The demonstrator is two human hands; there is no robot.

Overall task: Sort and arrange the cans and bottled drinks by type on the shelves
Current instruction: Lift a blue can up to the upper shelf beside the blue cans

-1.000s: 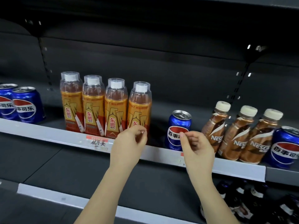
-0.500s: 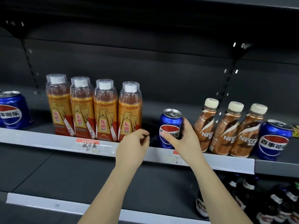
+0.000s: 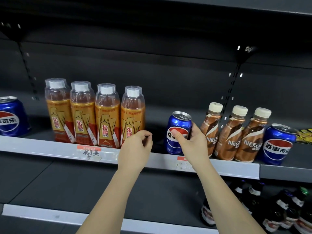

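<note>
Gripping blue can (image 3: pixel 178 132) noted: right hand (image 3: pixel 192 142) wrapped round its right side, thumb across front label, fingers behind; can upright, long axis vertical, base near shelf (image 3: pixel 50 149) front edge, whether lifted cannot be told. Can placed between orange bottles (image 3: pixel 94 115) on left and brown coffee bottles (image 3: pixel 236 134) just beside on right. Left hand (image 3: pixel 136 147) held loosely curled, nothing gripped, in front of rightmost orange bottle. Matching blue cans seen at far left (image 3: pixel 10 117) and far right (image 3: pixel 278 144); right-end can judged nearer to gripping hand, beyond coffee bottles
</note>
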